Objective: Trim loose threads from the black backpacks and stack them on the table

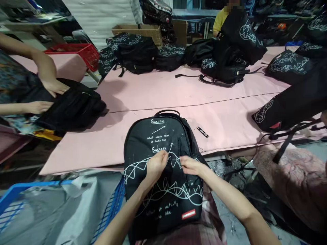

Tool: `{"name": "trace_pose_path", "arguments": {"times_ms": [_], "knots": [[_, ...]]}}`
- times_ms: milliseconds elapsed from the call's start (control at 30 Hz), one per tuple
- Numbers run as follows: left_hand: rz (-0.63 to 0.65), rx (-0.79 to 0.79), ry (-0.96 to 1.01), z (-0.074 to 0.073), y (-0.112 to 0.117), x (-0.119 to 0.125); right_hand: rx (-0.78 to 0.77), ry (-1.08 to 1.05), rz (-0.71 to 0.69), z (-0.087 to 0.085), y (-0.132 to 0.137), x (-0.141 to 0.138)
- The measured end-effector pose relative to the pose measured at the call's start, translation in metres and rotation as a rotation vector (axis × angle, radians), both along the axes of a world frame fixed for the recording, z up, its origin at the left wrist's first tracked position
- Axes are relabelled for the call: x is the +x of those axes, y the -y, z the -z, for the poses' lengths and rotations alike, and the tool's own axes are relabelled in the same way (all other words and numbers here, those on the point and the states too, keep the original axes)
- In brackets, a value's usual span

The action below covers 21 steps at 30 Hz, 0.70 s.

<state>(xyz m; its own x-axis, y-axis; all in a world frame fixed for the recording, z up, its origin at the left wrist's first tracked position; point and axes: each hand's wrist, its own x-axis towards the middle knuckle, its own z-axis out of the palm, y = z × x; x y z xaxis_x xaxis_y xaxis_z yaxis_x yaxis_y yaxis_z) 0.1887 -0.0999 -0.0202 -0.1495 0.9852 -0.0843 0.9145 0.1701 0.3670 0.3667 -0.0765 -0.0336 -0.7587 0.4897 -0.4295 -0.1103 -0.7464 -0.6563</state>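
Note:
A black backpack (160, 143) with white scribble print and the word "Success" lies on my lap, its top resting on the pink table (158, 92). My left hand (156, 165) pinches the fabric at the middle of its front panel. My right hand (191, 165) grips the same panel just to the right, beside the front pocket's zip. Both hands are closed on the fabric, a few centimetres apart.
Small black snips (202, 131) lie on the table right of the bag. Several more black backpacks (135, 52) crowd the far side. A person's hands (48, 85) handle another bag at left. A blue crate (15, 200) stands lower left, a red basket (81, 52) farther back.

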Motion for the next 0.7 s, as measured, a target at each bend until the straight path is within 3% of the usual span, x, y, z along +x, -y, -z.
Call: {"name": "trace_pose_path", "arguments": {"times_ms": [67, 133, 233, 333, 500, 700], "knots": [[-0.019, 0.035, 0.010, 0.009, -0.003, -0.005, 0.073, 0.073, 0.053, 0.011, -0.027, 0.019], [0.010, 0.128, 0.033, 0.016, -0.004, -0.001, 0.264, 0.278, 0.206, 0.025, -0.051, 0.048], [0.125, 0.245, 0.059, 0.017, -0.011, 0.015, 0.695, 0.856, 0.434, 0.046, -0.084, 0.085], [0.189, 0.239, -0.020, 0.012, -0.023, 0.030, 0.982, 1.257, 0.450, 0.067, -0.109, 0.099], [0.170, 0.097, -0.195, 0.005, -0.047, 0.042, 1.147, 1.402, 0.351, 0.089, -0.127, 0.094], [0.246, -0.068, -0.214, 0.019, -0.063, 0.038, 0.979, 1.251, 0.378, 0.092, -0.133, 0.102]]}}
